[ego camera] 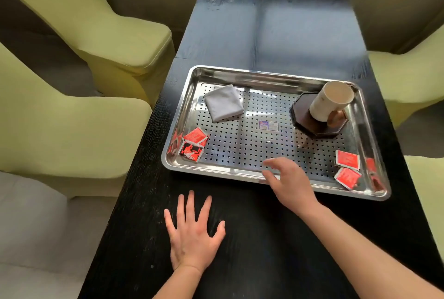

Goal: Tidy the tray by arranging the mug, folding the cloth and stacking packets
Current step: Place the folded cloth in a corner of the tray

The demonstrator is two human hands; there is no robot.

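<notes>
Centrally, a perforated steel tray point(182, 116) lies on the black worktop point(240, 250). Within it: folded grey cloth point(224, 103) far-left, mug point(330, 101) tilted on a dark coaster point(302, 116) far-right, red packets point(192, 145) at both near corners. Left hand point(194, 236) lies flat before the tray, fingers point(189, 205) spread; right hand point(288, 178) hovers over its near rim, open, empty.

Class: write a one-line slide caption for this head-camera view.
Right hand reaches over tray rim; left hand flat on table.

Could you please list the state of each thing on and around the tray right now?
Mug: upright on the coaster.
Cloth: folded, flat on the tray.
Left packets: two, overlapping.
Right packets: two, loose, not stacked.
Left hand: flat on the table, fingers spread, empty.
Right hand: open, empty, over the tray's near rim.
</notes>
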